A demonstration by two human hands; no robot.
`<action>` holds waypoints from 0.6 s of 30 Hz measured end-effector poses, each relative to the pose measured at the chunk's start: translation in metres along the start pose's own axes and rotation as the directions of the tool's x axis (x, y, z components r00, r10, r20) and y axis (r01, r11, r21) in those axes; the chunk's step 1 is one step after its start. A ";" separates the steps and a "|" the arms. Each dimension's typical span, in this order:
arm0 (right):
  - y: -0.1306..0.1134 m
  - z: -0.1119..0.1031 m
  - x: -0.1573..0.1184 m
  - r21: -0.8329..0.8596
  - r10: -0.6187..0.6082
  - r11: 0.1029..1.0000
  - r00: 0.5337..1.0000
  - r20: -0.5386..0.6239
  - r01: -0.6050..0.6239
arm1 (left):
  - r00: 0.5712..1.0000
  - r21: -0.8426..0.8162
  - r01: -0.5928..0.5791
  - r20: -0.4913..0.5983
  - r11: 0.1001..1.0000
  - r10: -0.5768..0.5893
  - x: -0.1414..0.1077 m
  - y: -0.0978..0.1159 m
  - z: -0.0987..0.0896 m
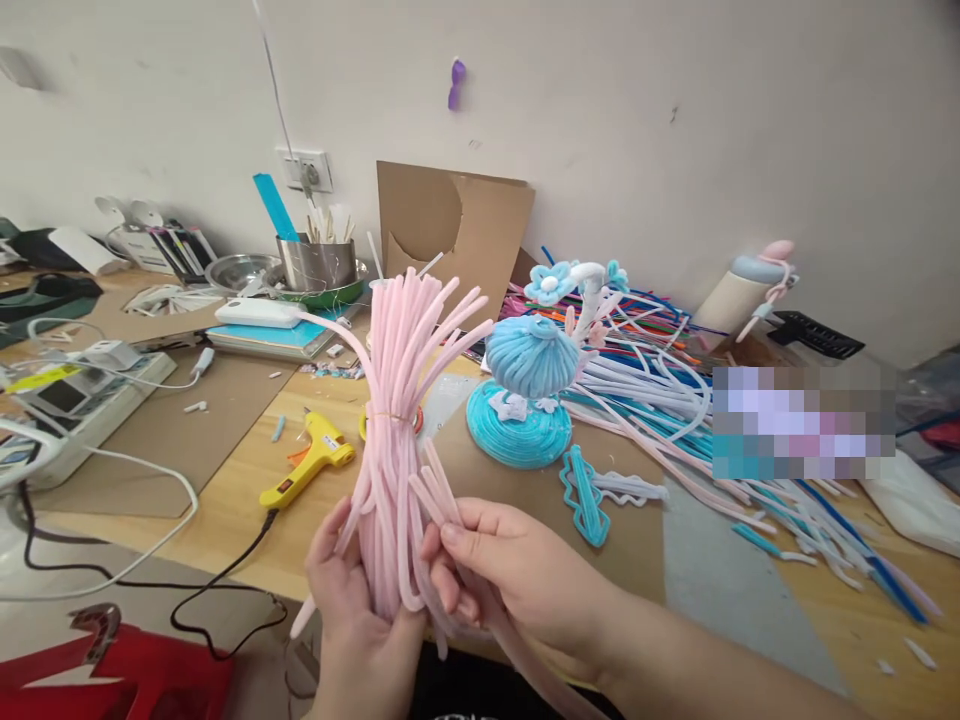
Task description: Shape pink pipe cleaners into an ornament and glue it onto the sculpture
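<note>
A thick bundle of pink pipe cleaners (390, 440) stands upright in front of me, tied round its middle with a thin band. My left hand (364, 600) is wrapped around the lower part of this bundle. Between the thumb and fingers of my right hand (487, 560) are a few pink pipe cleaners (435, 485), their tips sticking up beside the bundle. Their lower lengths trail down past my right wrist. Just behind the bundle stands a light blue pipe-cleaner lamp-like ornament (532, 360) on a round turquoise base.
A yellow glue gun (311, 460) lies left of the bundle, its black cord running off the table. Loose pipe cleaners (652, 400) are heaped at right. A power strip (90, 420) with cables sits at left. Cardboard (480, 230) leans on the wall behind a metal cup (319, 262).
</note>
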State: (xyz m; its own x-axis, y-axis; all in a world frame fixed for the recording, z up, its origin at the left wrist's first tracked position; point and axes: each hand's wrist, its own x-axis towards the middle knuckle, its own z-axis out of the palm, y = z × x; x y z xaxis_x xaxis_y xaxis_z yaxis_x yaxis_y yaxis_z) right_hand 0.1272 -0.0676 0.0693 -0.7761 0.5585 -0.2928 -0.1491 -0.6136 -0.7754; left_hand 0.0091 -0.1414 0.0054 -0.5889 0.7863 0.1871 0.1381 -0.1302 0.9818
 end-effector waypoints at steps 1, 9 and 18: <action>0.002 0.000 0.000 0.007 0.000 1.000 1.000 -0.002 0.000 | 1.000 -0.003 -0.010 0.000 1.000 0.010 0.000 0.000 -0.001; 0.004 0.004 0.004 0.010 0.004 1.000 1.000 0.004 -0.004 | 0.999 -0.029 -0.041 -0.005 0.999 0.041 0.002 -0.004 -0.005; -0.002 0.000 -0.004 -0.106 -0.065 0.993 0.996 -0.054 0.059 | 0.989 -0.058 0.058 -0.130 0.997 -0.065 0.022 0.011 -0.003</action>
State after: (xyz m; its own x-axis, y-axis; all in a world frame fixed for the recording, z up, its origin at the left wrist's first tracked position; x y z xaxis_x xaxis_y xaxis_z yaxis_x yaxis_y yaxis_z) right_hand 0.1305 -0.0687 0.0715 -0.7305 0.6264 -0.2720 -0.1285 -0.5173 -0.8461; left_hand -0.0045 -0.1271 0.0205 -0.6955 0.7076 0.1253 0.0571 -0.1193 0.9912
